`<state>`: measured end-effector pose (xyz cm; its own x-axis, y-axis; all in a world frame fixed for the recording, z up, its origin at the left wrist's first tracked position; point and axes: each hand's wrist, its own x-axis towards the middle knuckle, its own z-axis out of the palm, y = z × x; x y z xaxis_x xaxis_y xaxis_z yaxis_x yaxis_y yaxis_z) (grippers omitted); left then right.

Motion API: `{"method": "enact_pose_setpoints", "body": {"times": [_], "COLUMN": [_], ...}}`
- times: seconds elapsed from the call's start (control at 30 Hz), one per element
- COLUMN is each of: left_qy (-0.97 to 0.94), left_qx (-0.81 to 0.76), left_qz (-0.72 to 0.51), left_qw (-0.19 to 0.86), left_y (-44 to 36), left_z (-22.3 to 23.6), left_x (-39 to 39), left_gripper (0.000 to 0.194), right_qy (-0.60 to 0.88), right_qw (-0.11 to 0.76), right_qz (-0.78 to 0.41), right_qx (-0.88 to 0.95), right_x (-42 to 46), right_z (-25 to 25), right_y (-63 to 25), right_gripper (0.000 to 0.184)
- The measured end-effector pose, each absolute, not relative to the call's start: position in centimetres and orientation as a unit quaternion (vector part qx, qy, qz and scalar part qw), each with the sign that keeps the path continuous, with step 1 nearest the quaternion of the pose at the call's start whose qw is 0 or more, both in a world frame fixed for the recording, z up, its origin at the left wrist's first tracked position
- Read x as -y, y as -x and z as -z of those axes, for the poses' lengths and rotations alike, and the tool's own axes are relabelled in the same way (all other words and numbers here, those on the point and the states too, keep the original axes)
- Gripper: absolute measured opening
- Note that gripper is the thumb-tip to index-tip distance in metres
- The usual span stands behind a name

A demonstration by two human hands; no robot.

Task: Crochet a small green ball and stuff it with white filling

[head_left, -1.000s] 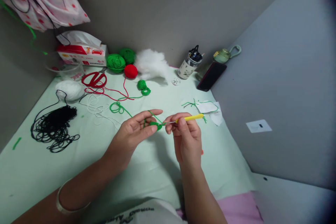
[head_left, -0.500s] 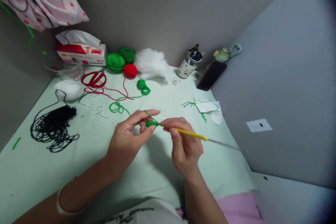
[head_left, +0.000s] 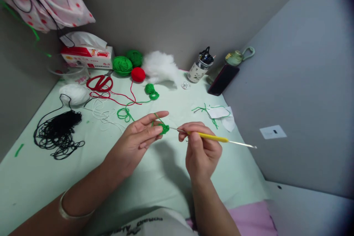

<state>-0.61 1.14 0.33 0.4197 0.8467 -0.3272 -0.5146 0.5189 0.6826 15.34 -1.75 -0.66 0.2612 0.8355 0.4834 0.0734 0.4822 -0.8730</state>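
My left hand [head_left: 141, 134] pinches a small green crochet piece [head_left: 165, 129] between thumb and fingers, its index finger stretched out with green yarn running over it. My right hand [head_left: 203, 147] is closed around the yellow handle of a crochet hook [head_left: 212, 137]. The hook's thin metal shaft points left, and its tip meets the green piece. A second metal end sticks out to the right of the handle. From the left hand, green yarn trails back over the table to loose loops [head_left: 125, 114] and a small green yarn ball [head_left: 149, 89].
Black yarn [head_left: 59, 131], a white yarn ball [head_left: 74, 94] and red scissors [head_left: 100, 83] lie at left. Behind are a tissue box [head_left: 87, 57], a red ball [head_left: 138, 75] and white stuffing [head_left: 160, 67]. A phone [head_left: 223, 79] leans by a jar [head_left: 198, 70] at the right.
My right hand has moved slightly right with the hook, whose shaft now shows more between the hand and the piece. The left hand has turned, and more of the green piece shows.
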Motion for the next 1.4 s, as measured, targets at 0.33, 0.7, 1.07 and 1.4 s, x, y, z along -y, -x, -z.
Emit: {"method": "enact_pose_setpoints", "body": {"times": [0.33, 0.7, 1.07, 1.4], "left_qy": [-0.345, -0.329, -0.38, -0.409], "left_qx": [-0.371, -0.362, -0.39, -0.432], "left_qz": [-0.439, -0.424, -0.429, -0.449], "left_qw": [0.742, 0.762, 0.721, 0.666], "left_y": [-0.1, 0.0, 0.3, 0.2], "left_z": [0.3, -0.2, 0.1, 0.0], "left_x": [-0.4, -0.3, -0.5, -0.2], "left_gripper": [0.035, 0.057, 0.046, 0.056], "right_qy": [0.456, 0.399, 0.398, 0.426], "right_qw": [0.625, 0.657, 0.639, 0.496], "right_qz": [-0.304, -0.488, -0.431, -0.089], "right_qx": [0.556, 0.413, 0.498, 0.751], "right_x": [1.9, 1.0, 1.4, 2.8], "right_z": [1.4, 1.1, 0.9, 0.9], "right_y": [-15.0, -15.2, -15.8, -15.8], "right_gripper": [0.015, 0.017, 0.018, 0.031]}}
